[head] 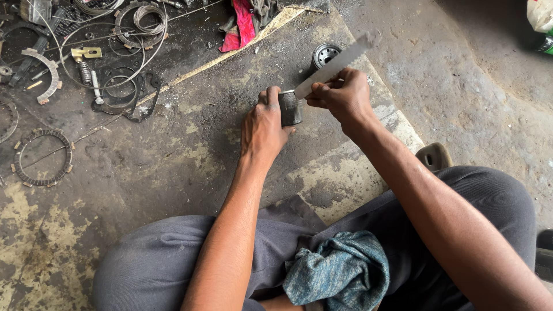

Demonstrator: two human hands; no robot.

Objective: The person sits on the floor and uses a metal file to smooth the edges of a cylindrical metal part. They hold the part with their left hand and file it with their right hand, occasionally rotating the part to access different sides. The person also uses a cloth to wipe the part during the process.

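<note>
Down on the concrete floor (173, 150), the left hand (262, 128) is wrapped around a small dark metal cylinder (290, 107), holding it upright. Just beside it, the right hand (344, 95) grips a flat metal strip (337, 63), whose lower end touches the cylinder's top rim. Beyond both hands stands a round filter (325, 55); a blue-green rag (340, 270) lies on the lap.

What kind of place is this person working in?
Probably a small repair workshop for engines or motorbikes, with the work done on the floor. Toothed friction rings, gaskets and coiled wire lie on grimy concrete, and the left hand steadies a small metal cylinder while the right hand works a flat blade on it.
</note>
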